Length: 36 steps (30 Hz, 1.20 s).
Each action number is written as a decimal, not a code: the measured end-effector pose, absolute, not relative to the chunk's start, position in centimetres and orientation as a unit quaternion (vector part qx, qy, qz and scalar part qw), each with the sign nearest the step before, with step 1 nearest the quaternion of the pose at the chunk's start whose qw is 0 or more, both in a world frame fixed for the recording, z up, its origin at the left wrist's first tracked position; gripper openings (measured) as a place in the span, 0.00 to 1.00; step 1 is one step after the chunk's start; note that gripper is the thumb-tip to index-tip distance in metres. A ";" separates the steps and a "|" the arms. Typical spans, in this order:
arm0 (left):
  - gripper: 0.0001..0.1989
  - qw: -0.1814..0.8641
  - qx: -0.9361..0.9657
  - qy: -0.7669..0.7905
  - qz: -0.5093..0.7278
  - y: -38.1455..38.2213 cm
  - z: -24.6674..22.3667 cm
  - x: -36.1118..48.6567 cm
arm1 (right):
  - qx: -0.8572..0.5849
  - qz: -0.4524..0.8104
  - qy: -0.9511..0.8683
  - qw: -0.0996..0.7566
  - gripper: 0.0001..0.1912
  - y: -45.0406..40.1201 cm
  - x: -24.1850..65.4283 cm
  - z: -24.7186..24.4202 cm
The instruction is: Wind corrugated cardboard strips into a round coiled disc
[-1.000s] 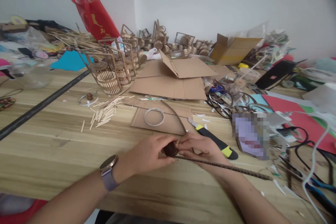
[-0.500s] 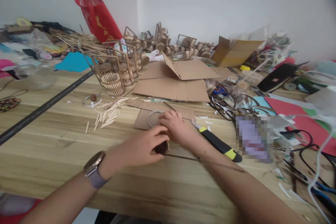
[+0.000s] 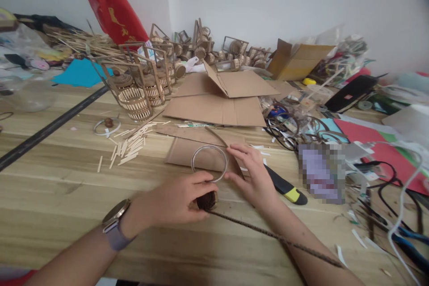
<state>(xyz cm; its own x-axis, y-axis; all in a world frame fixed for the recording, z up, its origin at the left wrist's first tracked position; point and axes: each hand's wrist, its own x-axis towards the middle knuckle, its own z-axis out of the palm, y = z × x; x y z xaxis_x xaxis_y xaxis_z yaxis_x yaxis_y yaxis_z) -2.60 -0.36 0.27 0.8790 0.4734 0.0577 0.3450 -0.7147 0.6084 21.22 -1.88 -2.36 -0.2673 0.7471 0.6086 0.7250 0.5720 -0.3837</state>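
Observation:
A rolled coil of dark brown braided strip [image 3: 207, 201] is gripped in my left hand [image 3: 187, 196], between thumb and fingers. Its loose end [image 3: 264, 231] trails right and crosses over my right forearm. Just above the coil is a metal ring [image 3: 193, 163], close to my left fingertips; I cannot tell whether they touch it. My right hand [image 3: 253, 172] is at the ring's right side, thumb and fingers apart. A thin brown strip [image 3: 216, 136] meets its fingertips. Beneath the ring lies a flat cardboard piece [image 3: 181, 152]. The pliers [image 3: 284, 187] are partly hidden behind my right hand.
Short wooden sticks [image 3: 129, 149] lie scattered left, near another ring [image 3: 97, 127] with a brown bead. Small slatted baskets [image 3: 136, 103] stand behind them. Folded cardboard [image 3: 214, 111] sits ahead. A long black bar [image 3: 50, 129] crosses the left side; cables [image 3: 397, 214] and papers clutter the right.
My right hand has shifted right and its fingers have spread, uncovering the ring, which now sits nearer my left hand. My left hand keeps the coil. The view has shifted slightly.

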 end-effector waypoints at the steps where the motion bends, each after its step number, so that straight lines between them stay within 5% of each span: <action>1: 0.18 0.305 0.920 0.221 0.107 -0.4 0.1 -2.6 | -0.462 0.005 -0.794 0.394 0.20 -1.8 21.3 -2.6; 8: 0.19 0.279 0.918 0.237 0.152 -0.5 -0.3 -2.5 | -0.490 0.017 -0.762 0.422 0.02 -2.3 21.6 -2.4; 19: 0.21 0.199 0.910 0.295 0.211 -0.3 -1.7 -2.8 | -0.528 0.131 -0.644 0.538 0.06 -1.1 22.5 -2.7; 27: 0.22 0.226 0.911 0.282 0.198 -0.8 -1.6 -2.2 | -0.418 -0.233 -0.780 0.403 0.08 -2.7 20.7 -1.6; 36: 0.22 0.251 0.909 0.272 0.193 -1.0 -1.3 -1.9 | -0.394 -0.281 -0.811 0.328 0.06 -2.7 20.2 -1.5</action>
<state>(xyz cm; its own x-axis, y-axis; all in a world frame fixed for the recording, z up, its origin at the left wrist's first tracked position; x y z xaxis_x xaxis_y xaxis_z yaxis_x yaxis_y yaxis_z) -1.90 -1.03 -1.34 0.7781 0.5906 0.2140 0.3966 -0.7260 0.5618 20.19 -2.74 -1.50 -0.4740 0.4557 0.7534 0.8241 0.5311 0.1972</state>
